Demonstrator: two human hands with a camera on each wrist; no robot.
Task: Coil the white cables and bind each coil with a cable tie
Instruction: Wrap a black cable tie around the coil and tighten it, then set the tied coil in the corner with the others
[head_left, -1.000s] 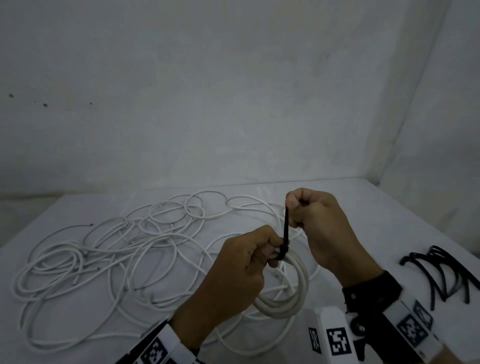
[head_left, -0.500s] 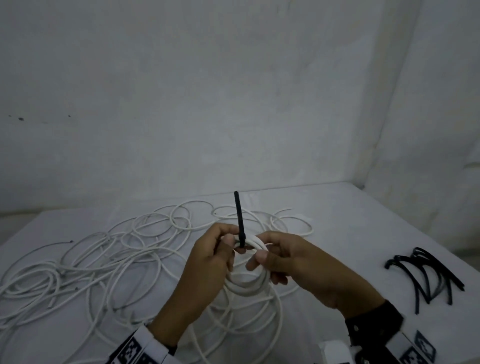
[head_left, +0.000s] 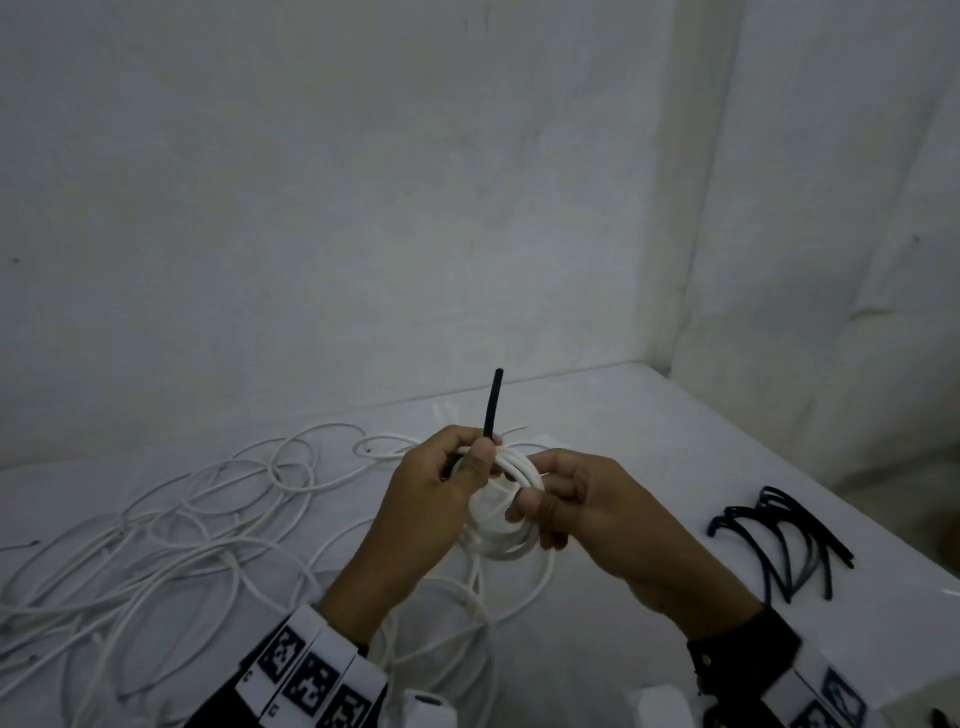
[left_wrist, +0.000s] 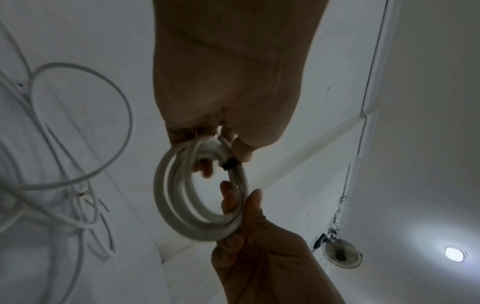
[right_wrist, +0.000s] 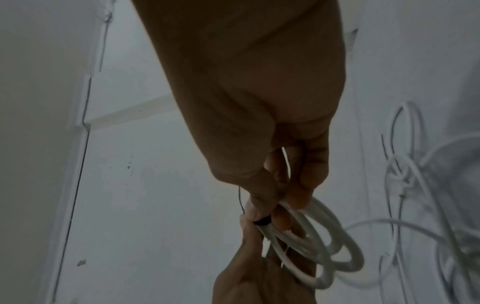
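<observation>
A small coil of white cable (head_left: 517, 467) hangs above the table between both hands. A black cable tie (head_left: 492, 400) wraps its top, and the tie's tail stands straight up, free. My left hand (head_left: 470, 462) pinches the coil at the tie. My right hand (head_left: 540, 499) grips the coil's right side between thumb and fingers. In the left wrist view the coil (left_wrist: 168, 195) shows several turns, with the tie head (left_wrist: 230, 164) next to my left fingertips. The right wrist view shows the tie (right_wrist: 262, 222) around the coil (right_wrist: 324, 236).
A tangle of loose white cables (head_left: 182, 545) covers the left half of the white table (head_left: 649, 441). A bunch of spare black cable ties (head_left: 779, 540) lies at the right. Walls close off the back and right sides.
My right hand let go of the tie's tail and dropped to grip the coil's right side. The tail now stands free. The coil is held higher and turned more toward me.
</observation>
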